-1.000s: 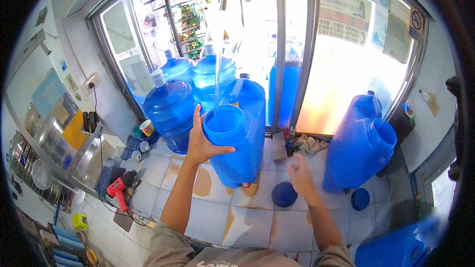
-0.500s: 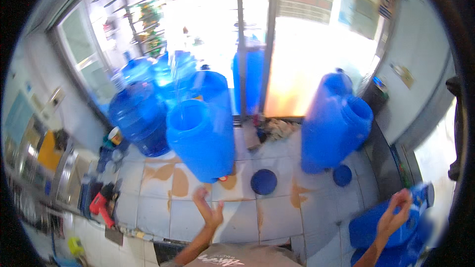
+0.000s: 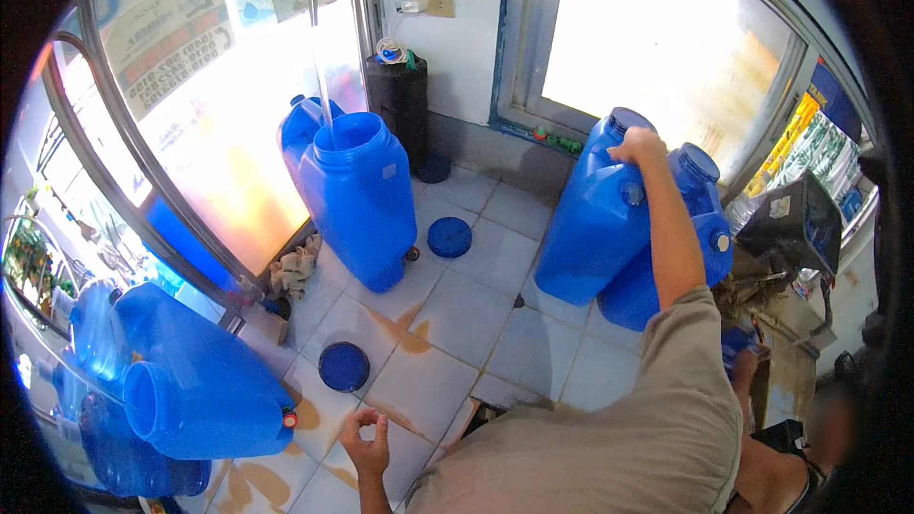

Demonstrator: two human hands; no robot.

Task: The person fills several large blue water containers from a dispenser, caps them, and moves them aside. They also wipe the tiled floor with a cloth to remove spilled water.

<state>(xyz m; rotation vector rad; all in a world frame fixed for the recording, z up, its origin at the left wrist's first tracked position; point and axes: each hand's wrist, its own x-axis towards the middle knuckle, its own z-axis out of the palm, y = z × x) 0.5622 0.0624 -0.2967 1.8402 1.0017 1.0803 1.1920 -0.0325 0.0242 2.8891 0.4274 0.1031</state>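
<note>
Blue and uncapped, one container [image 3: 362,205] stood left of centre under a thin stream [image 3: 328,112], its level unseen, while another jug [image 3: 586,228] at right was still capped — the right hand [image 3: 640,145] at its top, grip hard to tell — and the left hand [image 3: 367,443] hung half-curled, empty.

Bright daylight reaches you through the glass panel [image 3: 224,157] on your left and the window [image 3: 657,29] at upper right. Both burn out to near white in places, the panel glowing orange low down. Your tiled floor [image 3: 409,385] is well lit and its grout lines read clearly, with a soft grey shadow just ahead of your body. Toward the rim, your fisheye lens bends the metal door frame [image 3: 124,167], and the corners go black. A patch at your lower right is smeared.
</note>
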